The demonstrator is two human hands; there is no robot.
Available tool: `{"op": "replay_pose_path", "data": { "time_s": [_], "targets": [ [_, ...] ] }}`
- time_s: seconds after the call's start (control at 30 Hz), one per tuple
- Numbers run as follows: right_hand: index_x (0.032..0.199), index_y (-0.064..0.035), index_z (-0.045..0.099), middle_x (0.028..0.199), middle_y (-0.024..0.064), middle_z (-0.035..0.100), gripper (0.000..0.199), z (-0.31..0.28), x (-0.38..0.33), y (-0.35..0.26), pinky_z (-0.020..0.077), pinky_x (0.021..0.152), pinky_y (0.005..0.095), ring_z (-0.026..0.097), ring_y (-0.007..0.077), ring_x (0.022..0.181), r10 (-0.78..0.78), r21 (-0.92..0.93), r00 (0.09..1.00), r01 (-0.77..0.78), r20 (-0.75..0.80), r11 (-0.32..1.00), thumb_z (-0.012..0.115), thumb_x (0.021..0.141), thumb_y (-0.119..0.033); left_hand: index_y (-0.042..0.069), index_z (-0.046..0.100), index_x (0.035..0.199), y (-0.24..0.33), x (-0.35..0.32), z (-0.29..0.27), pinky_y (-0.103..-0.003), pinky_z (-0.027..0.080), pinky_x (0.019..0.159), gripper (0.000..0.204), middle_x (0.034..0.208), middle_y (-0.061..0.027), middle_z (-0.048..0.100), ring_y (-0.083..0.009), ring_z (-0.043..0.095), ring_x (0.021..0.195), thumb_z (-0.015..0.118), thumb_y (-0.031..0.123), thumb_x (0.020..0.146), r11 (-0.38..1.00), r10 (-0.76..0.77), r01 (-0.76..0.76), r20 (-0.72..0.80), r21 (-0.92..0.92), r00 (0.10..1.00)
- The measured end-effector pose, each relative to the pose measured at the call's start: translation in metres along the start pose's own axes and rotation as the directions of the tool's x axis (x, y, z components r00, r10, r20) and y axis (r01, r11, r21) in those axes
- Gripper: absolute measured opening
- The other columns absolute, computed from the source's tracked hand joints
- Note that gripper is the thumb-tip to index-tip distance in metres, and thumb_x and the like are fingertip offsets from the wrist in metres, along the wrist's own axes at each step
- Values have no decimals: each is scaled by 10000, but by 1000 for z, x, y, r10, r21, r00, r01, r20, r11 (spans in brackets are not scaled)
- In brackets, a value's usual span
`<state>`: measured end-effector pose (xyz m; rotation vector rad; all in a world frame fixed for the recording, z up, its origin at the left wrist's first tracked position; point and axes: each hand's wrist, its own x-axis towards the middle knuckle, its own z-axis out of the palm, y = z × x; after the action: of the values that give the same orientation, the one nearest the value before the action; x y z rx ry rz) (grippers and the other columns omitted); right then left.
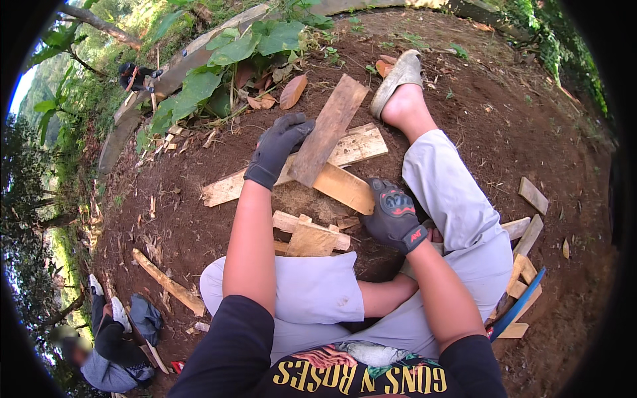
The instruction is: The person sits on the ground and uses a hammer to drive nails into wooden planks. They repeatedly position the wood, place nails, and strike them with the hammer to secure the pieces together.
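your left hand [277, 150], in a dark glove, wraps its fingers around the left edge of the tilted grey plank [328, 130], which lies across the pale boards [345, 149] on the soil. below and right of that plank, your right hand [395, 215], gloved in black and red, presses down with fingers curled on the end of the yellowish board [344, 188], just beside your bent leg [451, 199].

We see bare reddish-brown earth [504, 119] in daylight, scattered with wood chips. Beyond it, at the far edge, a long pale log [199, 53] borders the ground, with broad green leaves [225, 60] just before it. Far left of the log, trees [33, 199] rise on a slope.
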<state>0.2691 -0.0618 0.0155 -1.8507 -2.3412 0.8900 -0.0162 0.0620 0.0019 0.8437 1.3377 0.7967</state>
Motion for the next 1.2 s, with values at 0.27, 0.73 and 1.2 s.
{"op": "replay_pose_path", "data": {
  "time_s": [0.27,0.73,1.2],
  "targets": [
    [1294,-64,696,1214,216,696,436,-7,-7,-13,559,965,513,696,402,1135,-137,-87,990,139,30,986,744,901,-246,-12,634,1463,9,-3,18,-473,500,1151,972,1442,-261,672,-391,644,1365,806,699,824,752,-95,134,-95,645,991],
    [1037,-112,746,987,139,751,175,25,0,23,567,826,490,739,326,932,-18,-206,987,-16,-163,978,657,954,-237,-64,666,1385,-11,13,22,-476,519,1101,964,1402,-298,696,-428,659,1337,801,701,813,699,-63,135,-127,702,990],
    [1040,-82,748,905,114,752,216,20,-25,13,550,758,441,747,277,860,150,-125,967,-179,-206,976,605,955,-221,-8,654,1456,-31,7,60,-471,479,1138,815,1427,-216,709,-382,663,1337,749,599,920,594,84,-45,-6,803,996]
  ]
}}
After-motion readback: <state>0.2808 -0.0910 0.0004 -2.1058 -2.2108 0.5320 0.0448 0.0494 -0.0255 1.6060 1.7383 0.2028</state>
